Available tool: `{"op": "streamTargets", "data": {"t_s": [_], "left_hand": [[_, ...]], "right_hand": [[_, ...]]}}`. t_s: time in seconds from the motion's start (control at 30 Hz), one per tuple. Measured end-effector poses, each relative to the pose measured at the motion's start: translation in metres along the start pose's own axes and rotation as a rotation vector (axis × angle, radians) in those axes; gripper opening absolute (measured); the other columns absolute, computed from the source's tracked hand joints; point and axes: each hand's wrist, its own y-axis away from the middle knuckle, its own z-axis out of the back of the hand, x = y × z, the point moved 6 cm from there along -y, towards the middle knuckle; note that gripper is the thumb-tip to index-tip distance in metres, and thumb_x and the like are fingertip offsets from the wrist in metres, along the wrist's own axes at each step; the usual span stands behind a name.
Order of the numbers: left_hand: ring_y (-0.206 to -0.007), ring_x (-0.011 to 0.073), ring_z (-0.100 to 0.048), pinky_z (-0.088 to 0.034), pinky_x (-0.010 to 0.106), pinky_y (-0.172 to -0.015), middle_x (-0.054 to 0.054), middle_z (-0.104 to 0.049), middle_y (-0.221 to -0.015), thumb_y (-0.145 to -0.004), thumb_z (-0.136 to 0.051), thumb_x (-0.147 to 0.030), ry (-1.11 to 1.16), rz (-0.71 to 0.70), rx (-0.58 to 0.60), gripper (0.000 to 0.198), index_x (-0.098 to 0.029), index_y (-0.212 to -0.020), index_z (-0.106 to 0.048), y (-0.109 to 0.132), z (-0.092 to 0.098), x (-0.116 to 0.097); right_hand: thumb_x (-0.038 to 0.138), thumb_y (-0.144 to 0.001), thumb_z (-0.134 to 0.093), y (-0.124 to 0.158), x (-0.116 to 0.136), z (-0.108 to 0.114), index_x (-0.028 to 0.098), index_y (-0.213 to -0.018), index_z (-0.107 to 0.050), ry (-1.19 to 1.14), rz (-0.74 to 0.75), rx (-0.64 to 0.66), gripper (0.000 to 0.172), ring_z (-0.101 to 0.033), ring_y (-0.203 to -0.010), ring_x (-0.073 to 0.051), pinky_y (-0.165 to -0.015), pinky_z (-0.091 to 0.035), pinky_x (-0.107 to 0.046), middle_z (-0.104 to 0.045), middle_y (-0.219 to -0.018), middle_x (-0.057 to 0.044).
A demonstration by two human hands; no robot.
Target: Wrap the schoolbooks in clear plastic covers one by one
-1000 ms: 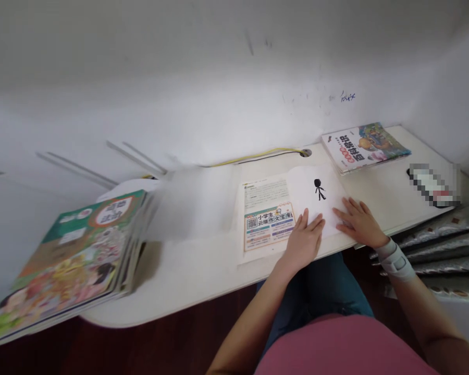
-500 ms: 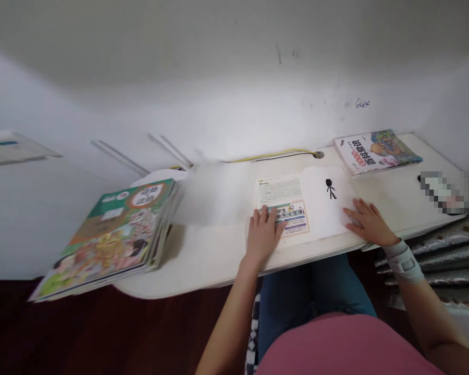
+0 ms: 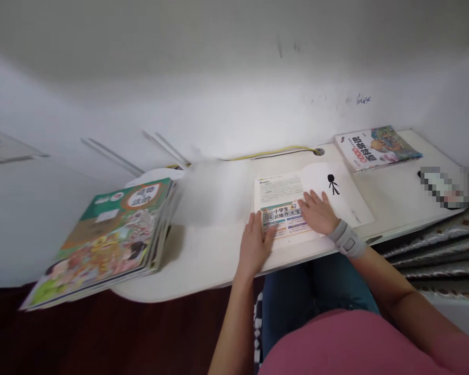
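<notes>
An open book lies on the white desk in front of me, with a printed left page and a pale right page bearing a black stick figure. My left hand rests at the lower left edge of the printed page, fingers extended. Across the middle of the book, near the fold, lies my right hand, its fingers stretched over the edge of the printed box. A grey band wraps my right wrist. Neither hand grips anything that I can see.
A stack of textbooks sits at the desk's left end. Further right are thin colourful books and a pixelated phone-like object. A yellow cable runs along the wall. The white desk has a rounded left end.
My right hand has moved left from the outer edge of the right page to the fold. My left hand has slid slightly left and down, uncovering more of the printed box.
</notes>
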Motion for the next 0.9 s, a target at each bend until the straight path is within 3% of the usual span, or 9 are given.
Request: {"op": "streamTargets", "data": {"t_s": [0.1, 0.3, 0.9], "left_hand": [[-0.138, 0.0329, -0.033, -0.035, 0.056, -0.107, 0.021, -0.043, -0.144, -0.092, -0.041, -0.048, 0.005, -0.001, -0.001, 0.063, -0.013, -0.143, -0.032, 0.000, -0.001, 0.002], [-0.139, 0.0361, -0.029, -0.032, 0.058, -0.107, 0.025, -0.040, -0.145, -0.092, -0.040, -0.051, -0.050, -0.004, 0.013, 0.066, -0.009, -0.142, -0.033, 0.001, -0.004, 0.000], [-0.135, 0.0372, -0.036, -0.033, 0.058, -0.107, 0.025, -0.043, -0.143, -0.091, -0.041, -0.050, -0.055, 0.029, 0.065, 0.067, -0.006, -0.141, -0.033, -0.001, 0.000, -0.001]], "right_hand": [[0.018, -0.093, -0.031, 0.001, -0.001, -0.008, 0.010, -0.139, -0.044, 0.001, -0.023, -0.013, 0.048, -0.029, -0.139, -0.034, -0.108, -0.021, -0.061, -0.040, -0.147, -0.019], [0.018, -0.094, -0.030, 0.010, -0.004, -0.015, 0.012, -0.139, -0.043, -0.017, -0.012, -0.033, 0.048, -0.028, -0.140, -0.028, -0.111, -0.019, -0.056, -0.039, -0.148, -0.016], [0.021, -0.093, -0.036, 0.020, -0.018, -0.012, 0.011, -0.138, -0.044, -0.034, 0.023, -0.053, 0.047, -0.030, -0.139, -0.028, -0.111, -0.022, -0.055, -0.040, -0.147, -0.016]]}}
